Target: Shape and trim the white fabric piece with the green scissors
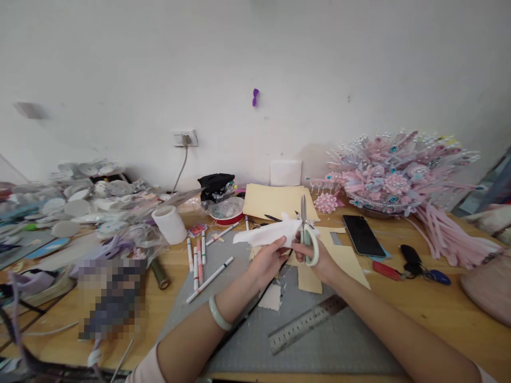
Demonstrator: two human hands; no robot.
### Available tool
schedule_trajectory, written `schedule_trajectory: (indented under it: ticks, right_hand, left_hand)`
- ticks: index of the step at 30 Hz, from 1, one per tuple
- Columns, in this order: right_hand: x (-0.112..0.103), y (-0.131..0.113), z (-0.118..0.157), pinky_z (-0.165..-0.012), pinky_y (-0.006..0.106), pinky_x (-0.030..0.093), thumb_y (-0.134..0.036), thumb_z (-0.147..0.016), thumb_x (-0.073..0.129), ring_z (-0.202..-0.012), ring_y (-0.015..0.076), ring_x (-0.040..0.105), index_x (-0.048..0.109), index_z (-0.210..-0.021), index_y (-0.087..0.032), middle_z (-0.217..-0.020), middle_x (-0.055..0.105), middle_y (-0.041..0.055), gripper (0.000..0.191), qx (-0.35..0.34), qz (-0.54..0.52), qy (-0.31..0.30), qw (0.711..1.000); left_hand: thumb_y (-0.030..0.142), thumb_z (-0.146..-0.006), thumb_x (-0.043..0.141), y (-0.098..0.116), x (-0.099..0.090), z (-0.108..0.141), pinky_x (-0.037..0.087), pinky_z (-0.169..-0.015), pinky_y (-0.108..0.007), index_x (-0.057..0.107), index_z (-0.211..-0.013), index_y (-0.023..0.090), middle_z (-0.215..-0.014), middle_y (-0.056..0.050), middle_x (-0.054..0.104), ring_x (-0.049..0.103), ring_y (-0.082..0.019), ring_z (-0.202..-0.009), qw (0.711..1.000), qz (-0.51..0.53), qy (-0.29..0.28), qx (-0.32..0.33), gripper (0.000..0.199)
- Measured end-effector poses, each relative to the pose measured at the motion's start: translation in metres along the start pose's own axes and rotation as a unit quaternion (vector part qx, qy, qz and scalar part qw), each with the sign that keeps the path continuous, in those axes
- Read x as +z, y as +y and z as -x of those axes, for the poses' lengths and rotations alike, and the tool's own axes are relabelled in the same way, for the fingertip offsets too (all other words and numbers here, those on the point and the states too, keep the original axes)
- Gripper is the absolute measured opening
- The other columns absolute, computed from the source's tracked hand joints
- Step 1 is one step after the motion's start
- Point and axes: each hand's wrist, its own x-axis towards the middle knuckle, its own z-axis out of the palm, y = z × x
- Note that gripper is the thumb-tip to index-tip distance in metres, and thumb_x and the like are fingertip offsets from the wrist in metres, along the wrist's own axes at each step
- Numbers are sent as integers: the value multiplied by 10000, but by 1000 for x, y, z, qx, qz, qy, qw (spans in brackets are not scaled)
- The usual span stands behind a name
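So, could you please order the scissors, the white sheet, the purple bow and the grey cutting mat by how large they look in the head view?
Largest to smallest:
1. Grey cutting mat, though partly covered
2. White sheet
3. Scissors
4. Purple bow

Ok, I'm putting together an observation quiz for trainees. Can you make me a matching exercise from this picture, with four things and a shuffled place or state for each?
Things:
1. scissors
2. thin white sheet
3. metal ruler
4. phone

Places or states:
A. lying on the grey mat
B. black, screen up
C. in the right hand
D. held by the left hand

Pairs: 1-C, 2-D, 3-A, 4-B
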Motion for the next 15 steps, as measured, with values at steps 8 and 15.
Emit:
schedule_trajectory:
  ticks: [8,15]
  right_hand:
    - [-2,0,0,-445,202,296,-218,-572,694,-446,49,405,517,-698,-176,-556,492,-64,221,44,-80,-8,996]
    - [-3,1,-2,-442,198,303,-240,-564,712,-450,51,412,526,-690,-164,-550,508,-54,237,49,-57,0,997]
  left_hand:
    - [215,-612,680,6,1,-1,390,-863,-312,637,-829,129,-922,-64,662,567,-194,-915,994,-21,12,107,238]
    - [179,-632,660,1,0,1,403,-864,-342,664,-842,168,-914,-38,664,566,-196,-852,996,-66,-33,54,210]
